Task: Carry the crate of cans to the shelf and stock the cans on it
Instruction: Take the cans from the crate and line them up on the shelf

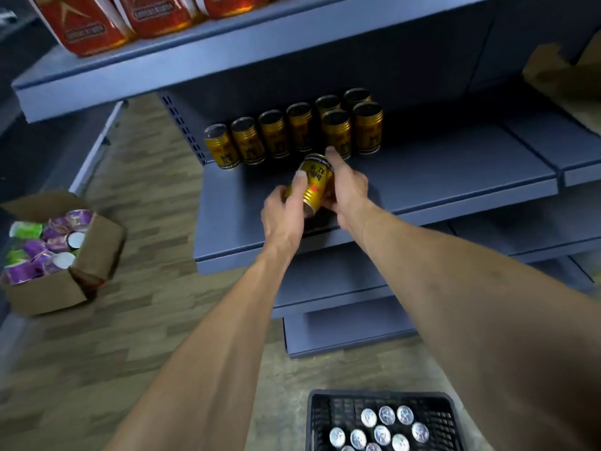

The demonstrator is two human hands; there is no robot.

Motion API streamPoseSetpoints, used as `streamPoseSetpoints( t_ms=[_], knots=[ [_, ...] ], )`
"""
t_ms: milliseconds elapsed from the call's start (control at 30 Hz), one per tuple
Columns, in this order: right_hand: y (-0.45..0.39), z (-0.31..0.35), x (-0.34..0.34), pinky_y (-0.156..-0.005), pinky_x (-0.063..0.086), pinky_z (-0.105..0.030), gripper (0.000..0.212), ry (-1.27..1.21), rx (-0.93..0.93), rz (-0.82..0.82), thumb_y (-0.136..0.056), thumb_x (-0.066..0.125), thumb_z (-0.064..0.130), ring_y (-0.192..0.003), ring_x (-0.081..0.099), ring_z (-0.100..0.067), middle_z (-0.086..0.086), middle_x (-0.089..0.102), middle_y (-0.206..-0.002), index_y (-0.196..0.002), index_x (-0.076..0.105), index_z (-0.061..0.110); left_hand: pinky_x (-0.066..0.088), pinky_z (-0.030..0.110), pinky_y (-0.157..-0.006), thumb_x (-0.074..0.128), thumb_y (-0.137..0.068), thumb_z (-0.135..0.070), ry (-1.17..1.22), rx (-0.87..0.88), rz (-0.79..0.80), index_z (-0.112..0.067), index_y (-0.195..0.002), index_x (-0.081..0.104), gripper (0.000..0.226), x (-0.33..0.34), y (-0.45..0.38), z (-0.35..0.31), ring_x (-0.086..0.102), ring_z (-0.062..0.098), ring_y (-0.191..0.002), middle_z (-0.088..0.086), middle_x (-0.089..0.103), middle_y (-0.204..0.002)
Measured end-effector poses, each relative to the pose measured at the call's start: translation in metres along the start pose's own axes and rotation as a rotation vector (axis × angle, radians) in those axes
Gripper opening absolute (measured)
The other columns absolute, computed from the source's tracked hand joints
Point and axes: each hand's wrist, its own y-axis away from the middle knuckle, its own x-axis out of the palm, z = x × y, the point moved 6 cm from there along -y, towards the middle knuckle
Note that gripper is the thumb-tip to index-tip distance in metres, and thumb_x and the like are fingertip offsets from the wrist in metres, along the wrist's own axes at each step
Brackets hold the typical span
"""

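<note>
So the big grey-blue shelf (439, 177) fills most of the view, and everything else sits around it. On the board above the shelf there are orange-red packs (97, 24) along the front edge. Down on the wood-look floor to the left of the shelf there's an open cardboard box (94, 255) stuffed with purple and green cups (39, 249). Right below the shelf, at the bottom edge of the view, is the black plastic crate (318, 415), with a bunch of silver can tops (382, 434) still showing inside.

Toward the back of the shelf stands a row of gold cans (276, 135), upright, running from its left end toward the middle, with a second row of two started in front at the right end.

Both arms reach in over the shelf's front part. The left hand (283, 216) and the right hand (349, 193) are close together, both wrapped around one gold can (317, 183), tilted with its top leaning away toward the row. Left thumb lies across its side, right fingers curl around the other side. It's just in front of the standing cans, not touching them as far as I can tell.
</note>
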Motion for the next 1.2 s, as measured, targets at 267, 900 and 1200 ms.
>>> streamPoseSetpoints(
  t_ms=[267,900,1200],
  knots=[
    [-0.006,-0.024,0.043,-0.068,0.048,-0.032,0.071,0.119,0.023,0.107,-0.094,0.036,0.065,-0.072,0.070,-0.027,-0.017,0.075,-0.083,-0.108,0.069,0.004,0.048,0.030,-0.092,0.073,-0.071,-0.064,0.036,0.042,-0.202,-0.029,-0.104,0.069,0.048,-0.030,-0.070,-0.036,0.064,0.016,-0.103,-0.006,0.071,-0.108],
    [-0.027,-0.046,0.033,-0.053,0.048,-0.029,0.019,0.011,-0.137,0.005,-0.101,0.043,0.002,-0.056,0.066,-0.023,-0.022,0.069,-0.081,-0.106,0.061,-0.001,0.038,0.038,-0.112,0.061,-0.088,-0.013,0.316,0.043,0.218,-0.017,-0.147,0.043,0.062,-0.006,-0.080,0.029,0.052,0.016,-0.128,0.001,0.054,-0.142],
    [-0.023,-0.042,0.044,-0.050,0.041,-0.023,0.028,0.279,-0.278,-0.150,-0.101,0.046,0.012,-0.043,0.050,-0.010,-0.013,0.065,-0.065,-0.087,0.069,0.022,0.052,0.047,-0.096,0.064,-0.062,-0.022,0.164,0.064,0.155,-0.013,-0.115,0.065,0.053,-0.018,-0.087,0.029,0.068,0.022,-0.099,0.004,0.072,-0.105]
  ],
)
